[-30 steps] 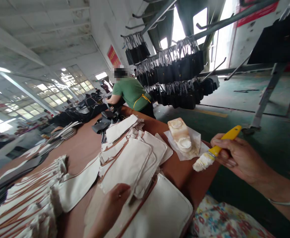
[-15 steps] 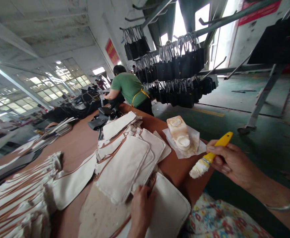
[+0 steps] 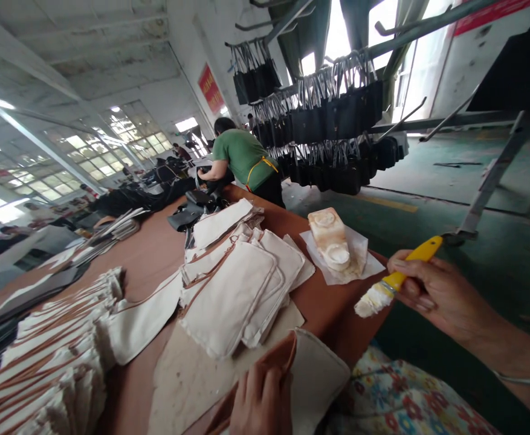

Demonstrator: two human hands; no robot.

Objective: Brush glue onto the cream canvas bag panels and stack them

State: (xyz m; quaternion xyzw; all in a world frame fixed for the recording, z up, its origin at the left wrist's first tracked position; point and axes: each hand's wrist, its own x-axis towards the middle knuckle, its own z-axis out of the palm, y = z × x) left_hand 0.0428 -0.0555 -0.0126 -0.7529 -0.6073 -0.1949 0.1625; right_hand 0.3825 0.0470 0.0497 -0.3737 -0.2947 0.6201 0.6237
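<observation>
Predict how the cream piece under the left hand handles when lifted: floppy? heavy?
The cream piece probably flexes easily: its brown edge bends up by the left hand. It's likely light for its size, since it looks thin. Rolling seems unlikely, given its broad, flat shape.

Bag workshop, racked black bags, piled white pieces

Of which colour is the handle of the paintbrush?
The paintbrush handle is yellow, best seen in the head view.
</observation>
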